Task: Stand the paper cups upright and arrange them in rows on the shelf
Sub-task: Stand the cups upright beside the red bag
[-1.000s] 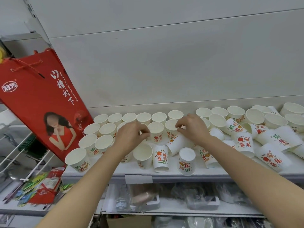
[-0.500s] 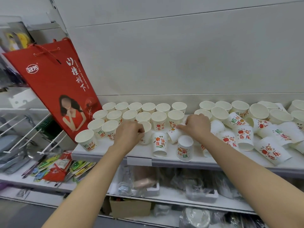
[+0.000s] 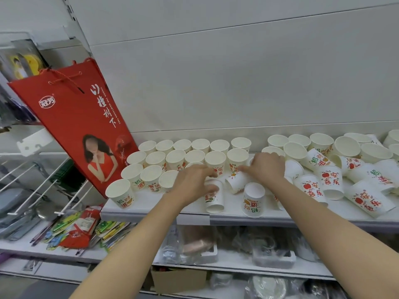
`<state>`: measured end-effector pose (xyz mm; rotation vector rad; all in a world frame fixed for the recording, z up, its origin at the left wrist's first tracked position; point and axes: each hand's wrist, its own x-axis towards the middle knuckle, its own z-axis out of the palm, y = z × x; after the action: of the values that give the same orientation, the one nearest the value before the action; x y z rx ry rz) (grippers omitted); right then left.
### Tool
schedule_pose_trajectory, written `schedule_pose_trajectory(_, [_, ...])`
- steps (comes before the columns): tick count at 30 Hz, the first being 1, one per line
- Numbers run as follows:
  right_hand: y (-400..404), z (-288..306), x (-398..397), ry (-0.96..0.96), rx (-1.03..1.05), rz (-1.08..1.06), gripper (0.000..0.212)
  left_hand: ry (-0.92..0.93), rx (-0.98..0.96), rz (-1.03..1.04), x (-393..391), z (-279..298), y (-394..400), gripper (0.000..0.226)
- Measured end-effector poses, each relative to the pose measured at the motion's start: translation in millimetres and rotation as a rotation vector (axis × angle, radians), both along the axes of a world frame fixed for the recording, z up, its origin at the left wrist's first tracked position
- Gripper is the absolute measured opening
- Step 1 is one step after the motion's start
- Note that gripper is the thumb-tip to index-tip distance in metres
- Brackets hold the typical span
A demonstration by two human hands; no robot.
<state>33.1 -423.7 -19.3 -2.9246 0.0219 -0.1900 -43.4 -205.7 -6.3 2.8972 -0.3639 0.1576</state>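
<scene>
Two hands work mid-shelf (image 3: pixel 151 207): the left hand (image 3: pixel 190 182) curls its fingers around an inverted cup (image 3: pixel 213 197), the right hand (image 3: pixel 266 167) pinches a tipped cup (image 3: pixel 236 182) lying just beside it. Best to lift each clear, flip it mouth-up, and seat it beside the upright rows (image 3: pixel 183 156) without nudging neighbours. Both forearms reach forward, palms down.

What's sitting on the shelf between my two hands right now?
In the head view, a paper cup lying on its side sits between the left hand and right hand, the right fingertips on it.

Toppled cups (image 3: pixel 364 200) crowd right; shelf (image 3: pixel 151 207) front clear.
</scene>
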Motion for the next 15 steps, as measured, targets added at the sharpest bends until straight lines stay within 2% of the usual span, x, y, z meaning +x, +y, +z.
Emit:
schedule_pose_trajectory(3, [5.5, 2.7, -5.6, 0.058, -0.033, 0.019, 0.05, 0.147, 0.07, -0.03, -1.3, -6.2, -10.4, 0.056])
schedule_pose_trajectory(8, [8.0, -4.3, -11.8, 0.085, -0.019, -0.011, 0.053, 0.122, 0.074, -0.052, -7.4, -12.9, -11.9, 0.064])
schedule_pose_trajectory(12, [13.0, 0.2, -15.8, 0.09, 0.0, -0.055, 0.051, 0.193, 0.071, -0.032, -7.9, -11.7, -12.9, 0.076])
schedule_pose_trajectory(15, [14.1, 0.3, -19.0, -0.024, -0.094, 0.017, 0.048, 0.192, 0.033, -0.039, -14.1, -15.1, -9.6, 0.088])
